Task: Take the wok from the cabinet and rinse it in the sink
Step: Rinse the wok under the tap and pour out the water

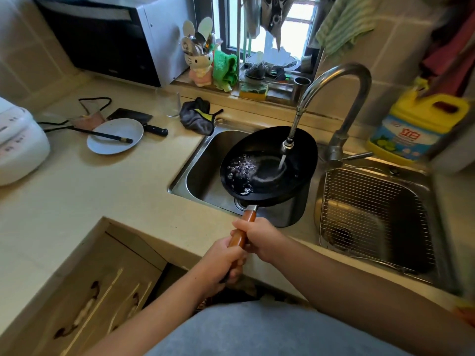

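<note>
A black wok (pixel 270 150) with a wooden handle (pixel 237 238) hangs tilted over the left steel sink basin (pixel 203 173). Water runs from the curved faucet (pixel 334 80) into the wok, pooling and bubbling at its lower left side. My right hand (pixel 259 237) grips the handle nearer the wok. Further back, at the handle's end, my left hand (pixel 223 263) holds it too. Below the counter, the cabinet door (pixel 97 283) stands open at the lower left.
On the counter to the left lie a white plate (pixel 115 136) with chopsticks, a cleaver (pixel 138 119), a glass (pixel 171 104), a dark cloth (pixel 198 116) and a rice cooker (pixel 18 142). The right basin holds a wire rack (pixel 372 214). A yellow detergent jug (pixel 416 124) stands behind it.
</note>
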The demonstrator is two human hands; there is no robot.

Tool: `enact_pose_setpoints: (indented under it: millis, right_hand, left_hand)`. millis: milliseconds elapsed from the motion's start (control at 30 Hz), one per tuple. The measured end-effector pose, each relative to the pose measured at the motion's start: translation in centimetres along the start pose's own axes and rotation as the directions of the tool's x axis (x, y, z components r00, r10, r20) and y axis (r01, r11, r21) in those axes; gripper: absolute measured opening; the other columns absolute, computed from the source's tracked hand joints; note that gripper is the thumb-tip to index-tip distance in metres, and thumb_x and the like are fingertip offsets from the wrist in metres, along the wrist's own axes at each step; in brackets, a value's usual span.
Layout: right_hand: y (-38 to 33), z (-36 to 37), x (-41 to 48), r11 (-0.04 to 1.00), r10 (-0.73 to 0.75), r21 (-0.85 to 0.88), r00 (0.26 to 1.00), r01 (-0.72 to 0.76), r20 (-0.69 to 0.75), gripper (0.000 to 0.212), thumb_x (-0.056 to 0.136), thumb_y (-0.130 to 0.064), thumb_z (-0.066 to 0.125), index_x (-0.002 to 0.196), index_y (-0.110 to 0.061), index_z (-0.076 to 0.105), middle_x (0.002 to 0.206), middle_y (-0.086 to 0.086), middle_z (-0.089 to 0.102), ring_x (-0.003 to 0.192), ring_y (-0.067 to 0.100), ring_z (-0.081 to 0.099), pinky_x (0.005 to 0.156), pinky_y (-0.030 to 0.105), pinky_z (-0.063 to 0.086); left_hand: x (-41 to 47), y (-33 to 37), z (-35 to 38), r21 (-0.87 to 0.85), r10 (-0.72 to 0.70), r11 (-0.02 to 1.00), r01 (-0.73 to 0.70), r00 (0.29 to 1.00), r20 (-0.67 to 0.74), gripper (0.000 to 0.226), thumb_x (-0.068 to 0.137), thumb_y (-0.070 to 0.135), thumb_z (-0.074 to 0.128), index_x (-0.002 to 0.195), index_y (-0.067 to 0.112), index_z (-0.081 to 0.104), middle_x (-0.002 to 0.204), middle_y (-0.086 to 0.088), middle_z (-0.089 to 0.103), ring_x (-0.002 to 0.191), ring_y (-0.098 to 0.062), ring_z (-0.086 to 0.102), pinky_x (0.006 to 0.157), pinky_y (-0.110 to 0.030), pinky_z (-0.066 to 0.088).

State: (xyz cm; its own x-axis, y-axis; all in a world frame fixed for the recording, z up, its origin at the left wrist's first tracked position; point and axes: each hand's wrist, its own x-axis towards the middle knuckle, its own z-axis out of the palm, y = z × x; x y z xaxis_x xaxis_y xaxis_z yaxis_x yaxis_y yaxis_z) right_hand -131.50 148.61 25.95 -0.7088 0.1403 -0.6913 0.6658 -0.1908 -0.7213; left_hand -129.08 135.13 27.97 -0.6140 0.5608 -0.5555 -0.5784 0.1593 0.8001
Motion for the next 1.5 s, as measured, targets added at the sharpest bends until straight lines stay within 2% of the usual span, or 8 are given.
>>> enact_pose_setpoints:
  millis: [167, 600, 800, 967, 1200, 1300, 1433, 1500]
  right_hand:
    - [-0.2, -0.3, 0.3, 1.000, 0.001, 0.011, 1.000, -0.001, -0.020, 0.021, 0.090, -0.021, 0.069, 0.104, -0.006, 0.062, 0.086, 0.008, 0.072, 0.075, 0.020, 0.069, 0.059, 0.031, 0.052]
    - [-1.0, -0.7, -0.1, 0.974, 0.092, 0.191, 0.983, -0.122, 0.156, 0.004, 0.095, -0.006, 0.059, 0.091, -0.007, 0.057, 0.076, 0.007, 0.064, 0.073, 0.019, 0.064, 0.069, 0.037, 0.055]
    - [-2.2, -0.1, -0.3, 0.971, 0.072, 0.205, 0.966, -0.125, 0.248, 0.008, 0.095, -0.002, 0.057, 0.087, -0.005, 0.056, 0.077, 0.009, 0.062, 0.076, 0.019, 0.061, 0.092, 0.044, 0.050]
    - [-2.7, 0.9, 0.4, 0.993, 0.055, 0.083, 0.965, -0.079, 0.255, 0.016, 0.089, -0.013, 0.071, 0.095, -0.007, 0.059, 0.074, 0.007, 0.069, 0.061, 0.015, 0.071, 0.053, 0.033, 0.059]
    - [-2.9, 1.9, 1.8, 0.988, 0.106, 0.080, 0.954, -0.133, 0.279, 0.014, 0.085, -0.009, 0.071, 0.089, -0.009, 0.057, 0.047, 0.000, 0.066, 0.044, 0.013, 0.067, 0.047, 0.031, 0.058]
    - [-3.3, 2.4, 2.2, 0.983, 0.122, 0.098, 0.958, -0.152, 0.259, 0.012, 0.083, -0.008, 0.069, 0.087, -0.009, 0.057, 0.058, 0.005, 0.065, 0.048, 0.016, 0.065, 0.048, 0.030, 0.057]
    - [-3.8, 2.5, 2.6, 0.962, 0.154, 0.177, 0.947, -0.209, 0.284, 0.014, 0.084, -0.009, 0.066, 0.096, -0.009, 0.058, 0.074, 0.008, 0.062, 0.061, 0.019, 0.064, 0.048, 0.026, 0.054]
    - [-4.2, 2.3, 2.9, 0.928, 0.159, 0.273, 0.932, -0.254, 0.326, 0.004, 0.086, -0.010, 0.062, 0.089, -0.009, 0.060, 0.065, 0.006, 0.063, 0.052, 0.016, 0.064, 0.046, 0.020, 0.051]
  left_hand:
    - [0.1, 0.6, 0.9, -0.001, 0.024, 1.000, -0.024, 1.000, -0.016, 0.018, 0.090, 0.002, 0.048, 0.108, 0.004, 0.051, 0.061, -0.002, 0.049, 0.042, -0.012, 0.038, 0.039, -0.022, 0.029]
    - [1.1, -0.4, 1.1, 0.436, 0.142, 0.900, -0.022, 0.959, -0.244, 0.023, 0.076, 0.009, 0.061, 0.098, 0.012, 0.059, 0.072, -0.006, 0.057, 0.054, -0.014, 0.055, 0.048, -0.026, 0.045]
    - [0.1, 1.1, 0.9, 0.477, 0.177, 0.879, -0.017, 0.940, -0.292, 0.015, 0.074, 0.010, 0.063, 0.086, 0.016, 0.060, 0.064, -0.002, 0.055, 0.049, -0.013, 0.052, 0.046, -0.027, 0.043]
    - [-1.4, 2.7, 0.1, 0.648, 0.205, 0.761, 0.026, 0.939, -0.278, 0.015, 0.074, 0.017, 0.065, 0.086, 0.025, 0.060, 0.065, 0.002, 0.060, 0.049, -0.009, 0.054, 0.044, -0.024, 0.041]
    - [-1.7, 5.7, 0.3, 0.880, 0.250, 0.414, 0.234, 0.900, -0.357, 0.017, 0.080, 0.023, 0.061, 0.093, 0.024, 0.050, 0.074, 0.006, 0.054, 0.064, -0.010, 0.055, 0.048, -0.024, 0.036]
    - [-1.3, 6.5, 0.6, 0.903, 0.252, 0.311, 0.296, 0.891, -0.379, 0.021, 0.084, 0.024, 0.058, 0.103, 0.020, 0.053, 0.075, 0.006, 0.049, 0.072, -0.018, 0.054, 0.057, -0.027, 0.039]
    - [-0.8, 7.5, 0.9, 0.899, 0.241, 0.297, 0.322, 0.886, -0.397, 0.028, 0.084, 0.022, 0.055, 0.111, 0.014, 0.055, 0.085, 0.001, 0.056, 0.084, -0.025, 0.063, 0.064, -0.031, 0.046]
    - [-0.2, 8.5, 0.7, 0.828, 0.178, 0.490, 0.271, 0.899, -0.399, 0.024, 0.084, 0.020, 0.056, 0.107, 0.011, 0.057, 0.083, -0.005, 0.060, 0.076, -0.026, 0.064, 0.063, -0.035, 0.052]
